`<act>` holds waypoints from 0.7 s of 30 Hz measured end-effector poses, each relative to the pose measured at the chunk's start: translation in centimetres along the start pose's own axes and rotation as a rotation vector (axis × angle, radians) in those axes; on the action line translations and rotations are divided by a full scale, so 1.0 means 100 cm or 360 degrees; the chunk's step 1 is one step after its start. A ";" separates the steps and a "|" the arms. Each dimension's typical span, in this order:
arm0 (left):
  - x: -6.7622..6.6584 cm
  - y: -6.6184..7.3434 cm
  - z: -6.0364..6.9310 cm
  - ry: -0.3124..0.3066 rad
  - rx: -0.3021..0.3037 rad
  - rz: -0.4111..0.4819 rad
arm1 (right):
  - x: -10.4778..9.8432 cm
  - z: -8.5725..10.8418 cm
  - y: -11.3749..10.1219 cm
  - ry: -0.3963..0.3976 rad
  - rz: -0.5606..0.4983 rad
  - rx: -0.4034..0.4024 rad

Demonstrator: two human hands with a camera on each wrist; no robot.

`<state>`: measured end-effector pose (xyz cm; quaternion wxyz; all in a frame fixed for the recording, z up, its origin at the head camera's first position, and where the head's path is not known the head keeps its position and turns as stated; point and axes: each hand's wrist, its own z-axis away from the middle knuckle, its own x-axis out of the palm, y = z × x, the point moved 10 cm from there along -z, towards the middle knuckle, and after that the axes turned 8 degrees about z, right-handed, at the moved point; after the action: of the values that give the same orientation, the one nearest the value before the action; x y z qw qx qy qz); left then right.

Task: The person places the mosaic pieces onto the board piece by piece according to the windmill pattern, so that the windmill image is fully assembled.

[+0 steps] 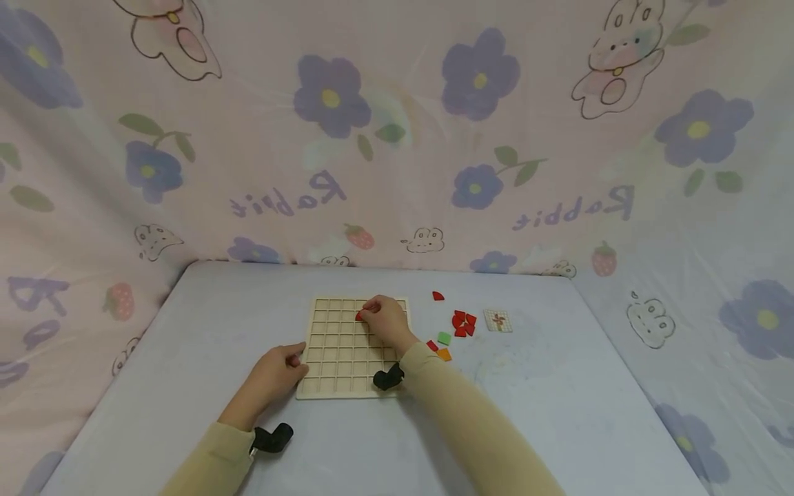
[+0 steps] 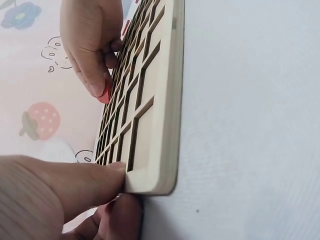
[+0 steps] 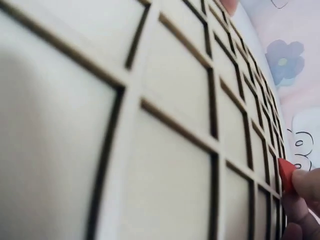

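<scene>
A pale wooden grid board with rows of square recesses lies flat on the table. At its left edge, my left hand grips the rim; the left wrist view shows the thumb on top and a curled finger against the side. Over the far part of the board, my right hand pinches a small red tile between thumb and fingertips. In the right wrist view the red tile sits close to the grid's surface; whether it touches a recess I cannot tell.
Right of the board lie several loose red tiles, with one red quarter-round tile farther back. Nearer are a green square tile and an orange tile. A small patterned card lies beyond them. Printed cloth hangs behind the table.
</scene>
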<state>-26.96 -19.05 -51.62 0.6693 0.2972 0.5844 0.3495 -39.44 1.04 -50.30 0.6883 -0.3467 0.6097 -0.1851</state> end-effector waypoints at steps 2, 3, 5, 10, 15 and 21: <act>0.001 0.001 0.000 -0.0003 0.0003 -0.0011 | 0.001 0.000 0.001 0.0015 0.0051 0.0006; 0.001 0.001 0.000 -0.0004 0.0001 -0.0013 | 0.001 -0.001 0.001 0.0019 0.0064 0.0007; 0.001 0.001 0.001 -0.0001 -0.0007 -0.0009 | 0.002 -0.001 0.000 0.0031 0.0097 0.0001; -0.001 0.005 0.002 0.0002 -0.0015 -0.0003 | 0.003 -0.004 0.001 0.0070 0.0177 0.0011; -0.002 0.006 0.003 0.0007 -0.0004 -0.0008 | 0.003 -0.002 0.001 0.0071 0.0163 0.0072; -0.001 0.005 0.003 0.0010 -0.0009 -0.0011 | -0.001 0.003 -0.003 0.0084 0.0135 0.0106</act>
<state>-26.73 -18.80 -51.10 0.6696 0.2920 0.5866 0.3497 -39.16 0.98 -50.04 0.6904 -0.2925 0.6354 -0.1849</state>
